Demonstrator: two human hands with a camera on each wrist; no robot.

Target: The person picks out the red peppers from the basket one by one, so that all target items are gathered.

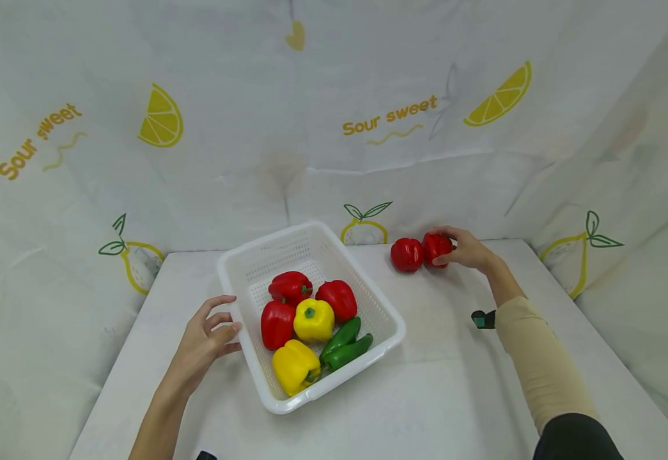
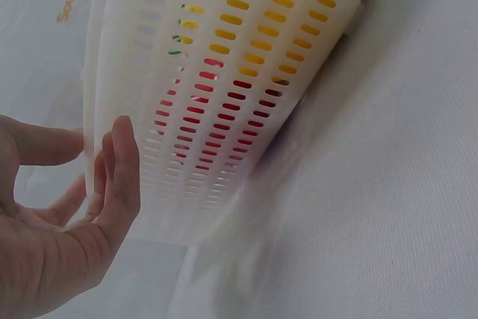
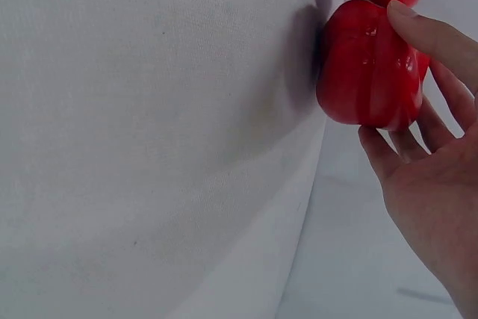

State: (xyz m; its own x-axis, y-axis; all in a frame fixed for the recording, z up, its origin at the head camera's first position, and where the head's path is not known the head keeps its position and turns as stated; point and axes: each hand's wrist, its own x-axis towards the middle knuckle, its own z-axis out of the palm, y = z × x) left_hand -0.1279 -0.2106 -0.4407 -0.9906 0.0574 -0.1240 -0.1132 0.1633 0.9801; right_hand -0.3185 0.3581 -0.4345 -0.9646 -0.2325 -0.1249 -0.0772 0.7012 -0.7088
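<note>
White basket [image 1: 273, 253]: it stands slantwise on the tabletop [image 1: 443, 396]; its middle, as the head view shows it, is the centre of the clock. The walls have many small slots.
Left hand [image 1: 204, 335]: at 9 o'clock; its grip is on the basket's rim, with the fingers bent.
Right hand [image 1: 463, 248]: at 2 o'clock; its grip is around the outer red bell pepper [image 1: 435, 248], between thumb and fingers.
Place of this pepper: outside the basket, at 2 o'clock, near the far edge of the tabletop. The inner red bell pepper [image 1: 406, 255] is just beside it, on its 9 o'clock side.
Red bell peppers inside [image 1: 277, 324]: three pieces, at 11, 9 and 2 o'clock.
Yellow bell peppers [image 1: 314, 321]: one sits in the middle, the other at 7 o'clock.
Green peppers [image 1: 346, 352]: two slender ones, lying side by side at 4 o'clock.
White sheet [image 1: 241, 96]: behind, at 12 o'clock, printed with lemons and "Sour sweet".
</note>
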